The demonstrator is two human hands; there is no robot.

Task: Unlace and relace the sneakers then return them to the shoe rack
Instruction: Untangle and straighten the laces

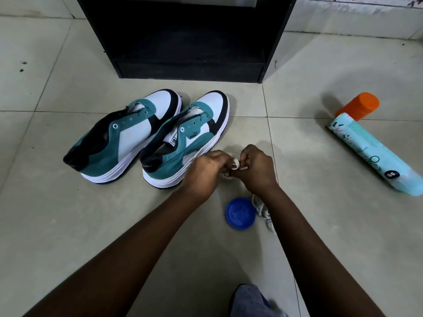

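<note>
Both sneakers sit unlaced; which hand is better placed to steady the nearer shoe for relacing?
Left. The left hand is right beside the nearer sneaker; the right hand, also pinching the white lace, is farther away.

Two sneakers, left one (pixel 123 136) and right one (pixel 185 140), centre-left of frame: teal, white and black panels, white soles, black heel rims. White lace (pixel 231 164) between the hands at centre; a second white lace (pixel 263 211) lower right of centre. Blue round lid (pixel 240 213) beside it. Black shoe rack (pixel 187 37) at top. Pale blue spray can (pixel 375 154) with leaf print, orange cap, at right. Beige tiled floor (pixel 68 213).
</note>
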